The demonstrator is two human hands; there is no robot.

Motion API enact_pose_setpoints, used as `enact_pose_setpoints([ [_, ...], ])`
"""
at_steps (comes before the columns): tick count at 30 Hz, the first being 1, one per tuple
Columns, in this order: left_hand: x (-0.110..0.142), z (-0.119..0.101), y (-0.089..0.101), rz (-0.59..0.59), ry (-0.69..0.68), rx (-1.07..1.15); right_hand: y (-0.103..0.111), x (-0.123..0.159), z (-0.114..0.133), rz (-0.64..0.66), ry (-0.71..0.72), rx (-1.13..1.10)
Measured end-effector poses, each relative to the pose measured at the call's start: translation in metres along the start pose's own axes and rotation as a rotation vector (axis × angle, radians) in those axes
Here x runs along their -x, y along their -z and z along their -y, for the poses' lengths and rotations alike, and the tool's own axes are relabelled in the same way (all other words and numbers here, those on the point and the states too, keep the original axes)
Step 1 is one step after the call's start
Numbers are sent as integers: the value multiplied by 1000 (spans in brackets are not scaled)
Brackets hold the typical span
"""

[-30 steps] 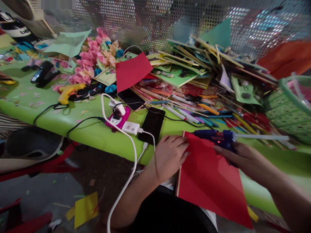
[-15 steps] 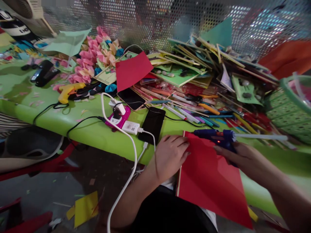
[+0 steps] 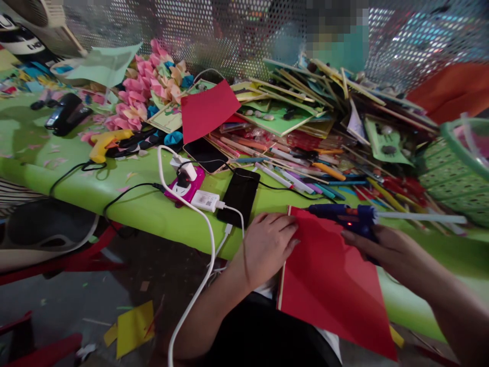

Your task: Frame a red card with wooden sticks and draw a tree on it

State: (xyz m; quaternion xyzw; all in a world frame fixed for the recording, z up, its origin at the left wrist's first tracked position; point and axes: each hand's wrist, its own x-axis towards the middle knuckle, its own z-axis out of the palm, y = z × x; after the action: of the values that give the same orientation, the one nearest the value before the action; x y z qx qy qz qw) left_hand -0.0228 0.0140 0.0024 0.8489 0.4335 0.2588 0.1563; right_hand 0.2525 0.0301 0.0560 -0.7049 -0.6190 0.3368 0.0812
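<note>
My right hand (image 3: 382, 247) is wrapped round the grip of a dark blue hot glue gun (image 3: 340, 214). Its small red light is lit, and a long whitish glue stick (image 3: 424, 217) sticks out of its rear. The nozzle points left, over the top edge of a red paper sheet (image 3: 332, 285). That sheet lies partly on the table's edge and partly over my lap, with a pale strip along its left side. My left hand (image 3: 269, 247) holds the sheet at its upper left edge, its fingers resting on top; the underside of this hand is hidden.
A black phone (image 3: 240, 193) lies beside a magenta power strip (image 3: 189, 186) with white plugs and cables. Pens and sticks (image 3: 298, 178), stacked cards (image 3: 298, 97), and a green basket (image 3: 454, 163) crowd the back and right. A yellow glue gun (image 3: 107, 145) and a stapler (image 3: 64, 114) lie left.
My right hand has drawn the glue gun slightly to the right along the sheet's top edge. My left hand and the red sheet stay where they were.
</note>
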Motion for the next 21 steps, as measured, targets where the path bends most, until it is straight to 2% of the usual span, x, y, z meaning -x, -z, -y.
enact_pose_setpoints([
  [5,1,0,1,4,1,5,-5,-4,10,21,-3,8],
  [9,1,0,0,-16,-5,2,-1,0,-4,8,10,-18],
  [15,0,0,-1,-7,2,10,7,9,-23,-27,-56,-36],
  [21,0,0,0,-27,-2,8,4,8,-5,-18,-18,-76],
])
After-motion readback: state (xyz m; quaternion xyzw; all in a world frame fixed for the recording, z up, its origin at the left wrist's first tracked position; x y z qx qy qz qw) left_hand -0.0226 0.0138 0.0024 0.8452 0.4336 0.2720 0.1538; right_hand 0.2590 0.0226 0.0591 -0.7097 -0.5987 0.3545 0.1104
